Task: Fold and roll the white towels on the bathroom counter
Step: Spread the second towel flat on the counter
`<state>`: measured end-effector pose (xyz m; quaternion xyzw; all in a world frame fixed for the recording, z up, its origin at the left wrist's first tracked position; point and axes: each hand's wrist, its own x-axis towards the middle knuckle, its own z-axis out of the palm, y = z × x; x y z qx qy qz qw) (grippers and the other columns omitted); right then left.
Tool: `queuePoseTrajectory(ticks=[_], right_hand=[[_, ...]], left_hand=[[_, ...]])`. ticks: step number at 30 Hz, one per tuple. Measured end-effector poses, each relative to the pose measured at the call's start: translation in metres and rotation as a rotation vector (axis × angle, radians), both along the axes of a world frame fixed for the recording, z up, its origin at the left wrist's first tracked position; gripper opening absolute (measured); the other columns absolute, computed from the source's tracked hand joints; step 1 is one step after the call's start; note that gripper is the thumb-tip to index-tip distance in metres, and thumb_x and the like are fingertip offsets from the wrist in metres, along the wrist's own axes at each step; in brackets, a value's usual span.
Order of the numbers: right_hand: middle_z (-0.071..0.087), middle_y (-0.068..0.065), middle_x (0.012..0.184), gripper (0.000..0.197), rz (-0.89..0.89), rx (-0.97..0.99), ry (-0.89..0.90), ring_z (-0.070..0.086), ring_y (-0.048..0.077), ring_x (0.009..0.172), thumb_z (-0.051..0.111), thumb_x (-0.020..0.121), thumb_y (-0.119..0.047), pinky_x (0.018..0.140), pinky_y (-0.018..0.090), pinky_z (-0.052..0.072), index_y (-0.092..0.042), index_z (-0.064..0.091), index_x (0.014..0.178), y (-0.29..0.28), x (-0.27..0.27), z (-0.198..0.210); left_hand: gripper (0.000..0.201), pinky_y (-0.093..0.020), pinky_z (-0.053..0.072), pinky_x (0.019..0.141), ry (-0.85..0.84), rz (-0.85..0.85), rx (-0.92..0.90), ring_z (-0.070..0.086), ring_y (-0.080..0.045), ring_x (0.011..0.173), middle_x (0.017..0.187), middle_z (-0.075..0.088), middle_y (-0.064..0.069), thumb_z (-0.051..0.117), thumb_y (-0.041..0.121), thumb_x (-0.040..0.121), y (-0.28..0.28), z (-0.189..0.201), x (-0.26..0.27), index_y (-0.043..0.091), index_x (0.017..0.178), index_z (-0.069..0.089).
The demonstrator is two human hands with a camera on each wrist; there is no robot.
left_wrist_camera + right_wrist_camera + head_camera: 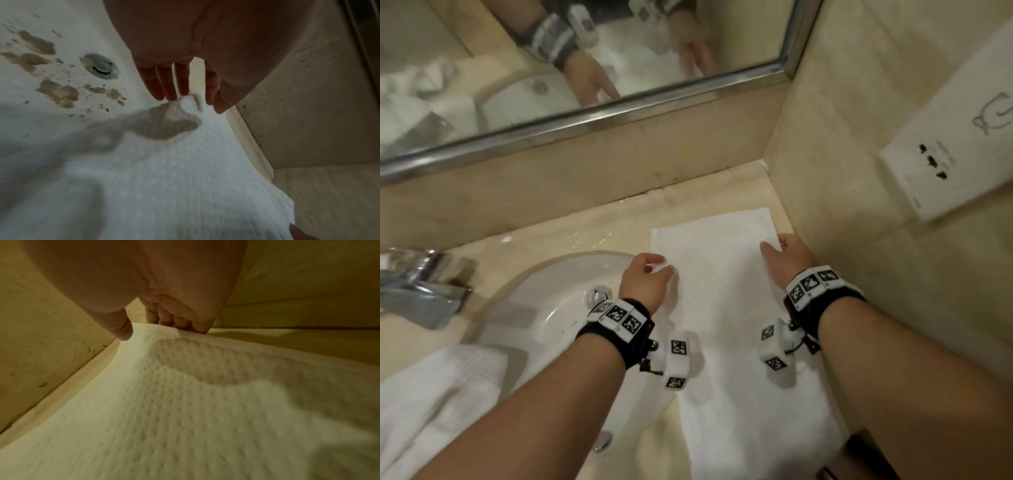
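A white textured towel [722,308] [164,178] [185,402] lies flat as a long strip on the beige counter [592,233], right of the sink. My left hand [654,269] [193,102] is at the towel's left edge, where fingertips and thumb pinch up a small peak of cloth. At the right edge, close to the side wall, my right hand [777,245] [156,331] holds the hem. Its fingers curl under the hem and the thumb lies on top. The towel's near end hangs over the counter's front edge.
The white sink basin [558,308] with its drain [100,66] and a chrome faucet [421,287] lie to the left. A second white towel [431,394] is bunched at the lower left. A mirror [585,51] runs behind; a wall socket plate [928,171] is on the right wall.
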<state>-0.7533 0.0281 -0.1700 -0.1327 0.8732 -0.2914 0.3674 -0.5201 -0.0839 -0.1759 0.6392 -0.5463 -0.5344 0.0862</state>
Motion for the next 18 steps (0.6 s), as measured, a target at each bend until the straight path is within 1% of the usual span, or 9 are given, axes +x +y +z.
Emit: queuePoseTrajectory(ticks=[1, 3, 5, 7, 9, 11, 13, 16, 18], right_hand=[[0.066, 0.003, 0.119, 0.042, 0.004, 0.01, 0.007, 0.063, 0.029, 0.105, 0.057, 0.094, -0.042, 0.09, 0.034, 0.049, -0.019, 0.059, 0.129, -0.004, -0.002, -0.002], [0.065, 0.006, 0.125, 0.046, 0.021, 0.035, 0.025, 0.062, 0.031, 0.111, 0.053, 0.096, -0.044, 0.094, 0.037, 0.049, -0.016, 0.057, 0.133, -0.011, -0.005, -0.007], [0.064, 0.008, 0.127, 0.045, 0.046, 0.064, 0.043, 0.061, 0.033, 0.113, 0.05, 0.098, -0.043, 0.096, 0.038, 0.048, -0.015, 0.057, 0.132, -0.017, -0.009, -0.012], [0.063, 0.011, 0.126, 0.04, 0.069, 0.086, 0.066, 0.06, 0.034, 0.112, 0.046, 0.102, -0.039, 0.091, 0.034, 0.045, -0.012, 0.058, 0.13, -0.022, -0.012, -0.016], [0.064, 0.014, 0.121, 0.037, 0.099, 0.101, 0.095, 0.06, 0.034, 0.106, 0.042, 0.104, -0.036, 0.083, 0.031, 0.041, -0.009, 0.059, 0.124, -0.023, -0.013, -0.017], [0.065, 0.014, 0.109, 0.035, 0.12, 0.101, 0.127, 0.058, 0.03, 0.092, 0.041, 0.105, -0.036, 0.077, 0.029, 0.038, -0.009, 0.061, 0.112, -0.023, -0.013, -0.017], [0.061, 0.008, 0.099, 0.033, 0.132, 0.092, 0.139, 0.055, 0.027, 0.088, 0.042, 0.105, -0.039, 0.076, 0.028, 0.036, -0.011, 0.059, 0.107, -0.024, -0.012, -0.016], [0.062, 0.007, 0.104, 0.036, 0.14, 0.073, 0.132, 0.058, 0.028, 0.095, 0.039, 0.104, -0.044, 0.081, 0.031, 0.04, -0.014, 0.059, 0.109, -0.026, -0.009, -0.017], [0.065, 0.007, 0.104, 0.039, 0.136, 0.083, 0.141, 0.061, 0.03, 0.093, 0.038, 0.105, -0.045, 0.08, 0.032, 0.044, -0.012, 0.059, 0.105, -0.026, -0.01, -0.018]], left_hand=[[0.016, -0.047, 0.053, 0.1, 0.002, 0.005, -0.029, 0.064, -0.026, 0.108, 0.122, 0.063, -0.004, 0.072, 0.035, 0.089, -0.004, -0.001, -0.003, 0.035, 0.103, 0.064], [0.022, -0.047, 0.055, 0.097, 0.01, 0.012, -0.06, 0.066, -0.029, 0.109, 0.12, 0.066, -0.008, 0.072, 0.034, 0.088, -0.012, -0.001, -0.009, 0.037, 0.107, 0.062], [0.033, -0.046, 0.055, 0.099, 0.009, 0.0, -0.062, 0.066, -0.031, 0.112, 0.126, 0.065, -0.014, 0.069, 0.033, 0.092, -0.024, 0.0, -0.015, 0.037, 0.123, 0.057], [0.046, -0.043, 0.051, 0.104, -0.02, -0.057, -0.065, 0.063, -0.031, 0.119, 0.139, 0.06, -0.013, 0.064, 0.032, 0.096, -0.039, 0.001, -0.02, 0.036, 0.139, 0.048], [0.053, -0.035, 0.045, 0.108, -0.073, -0.154, -0.087, 0.057, -0.029, 0.129, 0.15, 0.052, -0.006, 0.06, 0.033, 0.099, -0.051, 0.001, -0.026, 0.033, 0.149, 0.042], [0.048, -0.026, 0.04, 0.1, -0.126, -0.237, -0.105, 0.053, -0.026, 0.133, 0.153, 0.049, -0.003, 0.058, 0.035, 0.101, -0.059, 0.0, -0.033, 0.029, 0.147, 0.046], [0.037, -0.026, 0.04, 0.093, -0.167, -0.279, -0.111, 0.057, -0.026, 0.125, 0.144, 0.056, -0.004, 0.058, 0.036, 0.101, -0.062, 0.0, -0.037, 0.026, 0.137, 0.054], [0.018, -0.032, 0.049, 0.081, -0.186, -0.251, -0.137, 0.064, -0.025, 0.096, 0.11, 0.068, -0.002, 0.058, 0.035, 0.101, -0.064, -0.005, -0.035, 0.024, 0.115, 0.058], [0.009, -0.037, 0.055, 0.076, -0.166, -0.213, -0.12, 0.068, -0.027, 0.085, 0.092, 0.071, -0.005, 0.057, 0.033, 0.101, -0.067, -0.011, -0.03, 0.024, 0.101, 0.055]])
